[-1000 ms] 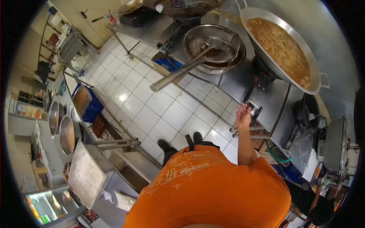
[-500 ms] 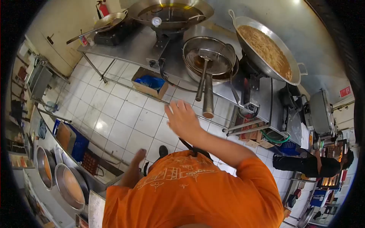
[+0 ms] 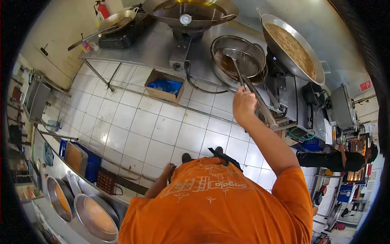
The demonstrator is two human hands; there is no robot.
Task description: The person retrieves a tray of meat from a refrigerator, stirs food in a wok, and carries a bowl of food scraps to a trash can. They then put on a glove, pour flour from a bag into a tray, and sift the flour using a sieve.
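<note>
**Fingers (image 3: pixel 240 94) clamped on a skimmer handle at the stove counter**

Gripping with the right hand (image 3: pixel 244 105), centre-right of the frame: fist wrapped fully round the thin metal handle of a skimmer (image 3: pixel 243 59), arm stretched forward from an orange shirt (image 3: pixel 219 203). Running up and left from that fist, straight into a steel bowl (image 3: pixel 221 77) on the steel counter (image 3: pixel 150 44), upper centre, with the skimmer's round wire basket lying inside the bowl. Just right of the fist, a thicker ribbed handle (image 3: pixel 262 107), slanting down past the counter's front edge; touching the hand or merely beside it, impossible to tell.

Lower centre, hanging low against the shirt's edge: left hand (image 3: pixel 167 170), holding nothing visible, well apart from the counter. Fingers there mostly hidden, so spread or curled cannot be told.

Around the bowl:
- To its right, tilted at the upper right, a wide pan (image 3: pixel 321 75) full of brown food.
- Above it, at the top edge, a big wok (image 3: pixel 162 8) with a round dial (image 3: pixel 185 19) in front.
- Further left on the counter, a frying pan (image 3: pixel 118 18) on a dark burner.

Below the counter, on the white tiled floor (image 3: pixel 162 126), a cardboard box (image 3: pixel 156 92) lined with blue. Lower left, two round pans (image 3: pixel 97 215) of orange sauce, a blue crate (image 3: pixel 92 164) near them. Far right, another person in black (image 3: pixel 337 160), bent towards a shelf.
</note>
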